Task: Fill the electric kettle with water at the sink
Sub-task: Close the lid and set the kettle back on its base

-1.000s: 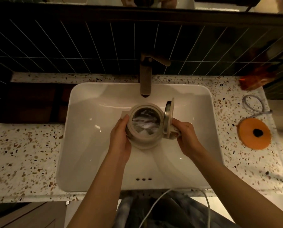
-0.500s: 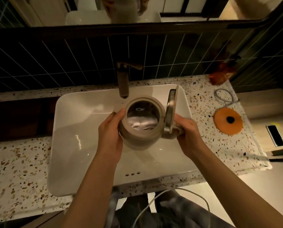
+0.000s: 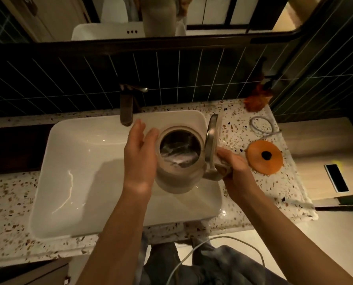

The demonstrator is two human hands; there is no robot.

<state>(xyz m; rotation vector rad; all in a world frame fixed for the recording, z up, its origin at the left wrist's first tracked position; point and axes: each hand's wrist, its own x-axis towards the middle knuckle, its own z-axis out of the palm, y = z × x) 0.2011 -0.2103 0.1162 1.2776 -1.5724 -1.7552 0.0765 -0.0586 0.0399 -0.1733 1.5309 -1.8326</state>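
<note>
Gleaming white sink [image 3: 73, 182] sunk into speckled terrazzo counter [image 3: 7, 223].

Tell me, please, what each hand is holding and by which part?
The right hand grips the kettle by its handle; the left hand rests open against its side.

The kettle [image 3: 179, 161] handle is covered by the right hand [image 3: 232, 163]. The kettle's left wall is hidden behind the left hand [image 3: 139, 159]. The water level inside is blurred and indeterminate. The white cable [image 3: 212, 246] is cut off by the bottom edge.
</note>
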